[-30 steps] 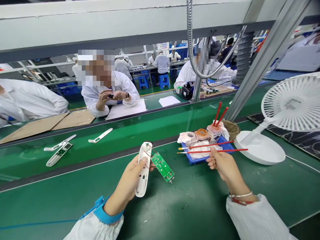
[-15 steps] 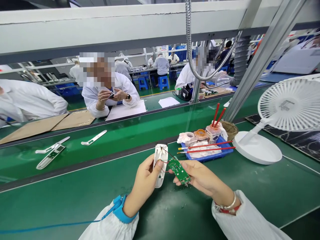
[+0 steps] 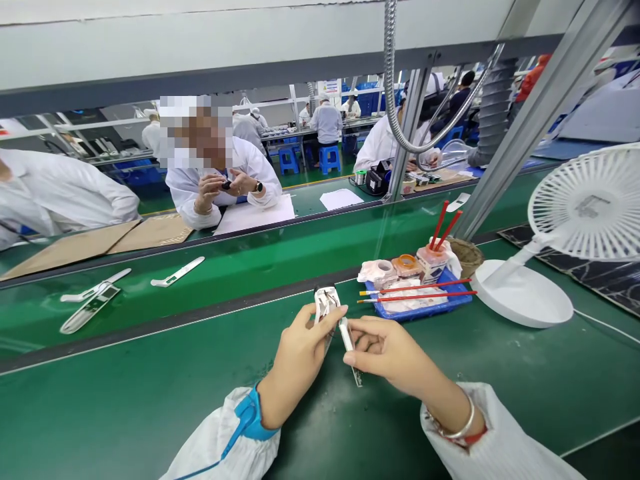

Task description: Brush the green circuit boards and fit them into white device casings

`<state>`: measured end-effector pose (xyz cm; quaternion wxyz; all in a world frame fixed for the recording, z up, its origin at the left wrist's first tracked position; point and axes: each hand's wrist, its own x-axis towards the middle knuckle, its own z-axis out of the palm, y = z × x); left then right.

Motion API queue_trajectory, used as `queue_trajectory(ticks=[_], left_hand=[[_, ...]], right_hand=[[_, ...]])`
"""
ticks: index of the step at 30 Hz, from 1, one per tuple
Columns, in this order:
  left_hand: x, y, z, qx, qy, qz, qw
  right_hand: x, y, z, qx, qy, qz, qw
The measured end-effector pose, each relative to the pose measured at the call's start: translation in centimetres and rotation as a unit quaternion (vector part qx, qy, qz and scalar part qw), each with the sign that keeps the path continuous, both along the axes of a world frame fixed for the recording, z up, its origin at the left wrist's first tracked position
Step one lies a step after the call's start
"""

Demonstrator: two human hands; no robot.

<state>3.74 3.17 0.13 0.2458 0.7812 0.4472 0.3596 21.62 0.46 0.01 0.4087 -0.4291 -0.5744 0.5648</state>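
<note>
- At centre of the green worktop (image 3: pixel 150 413), the left hand (image 3: pixel 300 367) and right hand (image 3: pixel 395 357) are held together over the surface, not resting on it.
- Left fingers (image 3: pixel 320 320) wrap the white plastic housing (image 3: pixel 325 303), which is tilted, with thin wires at its open end.
- Right fingers (image 3: pixel 363 360) are pressed together, pinching a narrow white strip (image 3: pixel 346 337) with a metal tip; it touches the housing.
- Blue wrist strap (image 3: pixel 250 417): one, on the left wrist.
- At 2 o'clock, one blue tray (image 3: pixel 420 310) holds two red-handled brushes (image 3: pixel 417 297), two tape rolls (image 3: pixel 395 268) and one pot (image 3: pixel 431 263) with two red sticks (image 3: pixel 440 227).
- At 3 o'clock: one white desk fan (image 3: pixel 583 203).
- At 10 o'clock, behind a raised rail (image 3: pixel 225 257): three white parts (image 3: pixel 177 271).
- Beyond: one co-worker (image 3: pixel 220 187) directly opposite, at 11 o'clock, with further workers in a long factory room.
</note>
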Motion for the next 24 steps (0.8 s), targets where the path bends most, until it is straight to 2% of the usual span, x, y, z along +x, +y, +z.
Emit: queue_trajectory(ticks=[4, 12, 16, 19, 24], left_hand=[[0.4, 0.2, -0.3, 0.053, 0.012, 0.019, 0.998], [1.1, -0.2, -0.6, 0.077, 0.001, 0.027, 0.997], [1.7, 0.1, -1.3, 0.116, -0.024, 0.029, 0.993], [2.1, 0.6, -1.8, 0.121, -0.024, 0.022, 0.992], [2.4, 0.8, -0.9, -0.005, -0.004, -0.032, 0.999]], right_hand=[[-1.0, -0.5, 0.2, 0.049, -0.033, -0.075, 0.995], [-2.6, -1.1, -0.4, 0.081, -0.026, -0.167, 0.982], [-2.9, -1.1, -0.4, 0.085, -0.044, -0.201, 0.975], [-2.5, -0.6, -0.3, 0.052, -0.036, -0.193, 0.979], [-0.6, 0.9, 0.0, -0.065, 0.024, -0.123, 0.990]])
